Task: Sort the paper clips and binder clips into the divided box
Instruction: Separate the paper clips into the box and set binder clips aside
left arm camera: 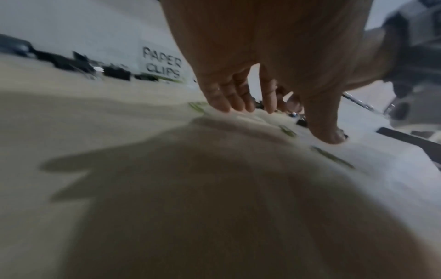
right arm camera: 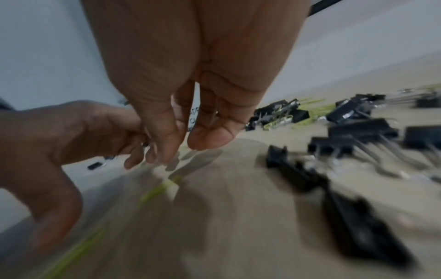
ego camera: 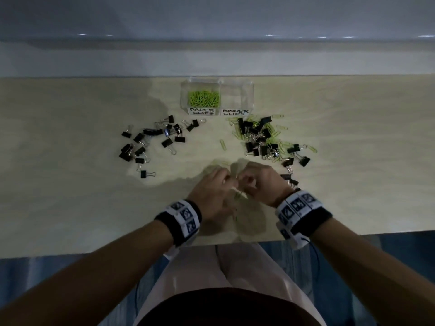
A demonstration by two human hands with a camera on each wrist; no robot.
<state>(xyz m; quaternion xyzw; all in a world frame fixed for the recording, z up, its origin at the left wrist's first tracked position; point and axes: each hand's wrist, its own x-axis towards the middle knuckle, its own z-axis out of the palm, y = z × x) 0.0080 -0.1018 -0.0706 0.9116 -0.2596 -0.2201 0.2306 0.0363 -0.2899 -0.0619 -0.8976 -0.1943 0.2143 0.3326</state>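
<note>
The clear plastic divided box (ego camera: 247,95) stands at the far middle of the pale wooden table (ego camera: 70,184), its two hand-lettered labels turned toward the person, so each kind of clip has a plain home. The left compartment, marked paper clips, holds a heap of lime-green wire paper clips (ego camera: 204,98); the right one, marked binder clips, looks empty. To my eye the sorting is well short of half done. A scatter of black metal binder clips (ego camera: 150,140) lies left of centre with no green among it, probably already picked over, while the mixed pile (ego camera: 263,140) of black and green lies to the right, just in front of the box. One stray green paper clip (ego camera: 222,144) lies between the two.

Both hands meet close together low over the near edge of the table, wrists raised, fingers pointing down. The left hand (ego camera: 211,187) has its fingers hanging fairly straight, tips at the tabletop near a few green clips; I cannot tell whether it holds anything. The right hand (ego camera: 261,184) draws thumb toward fingertips (right arm camera: 205,139), yet blur hides whether a clip sits between them.
</note>
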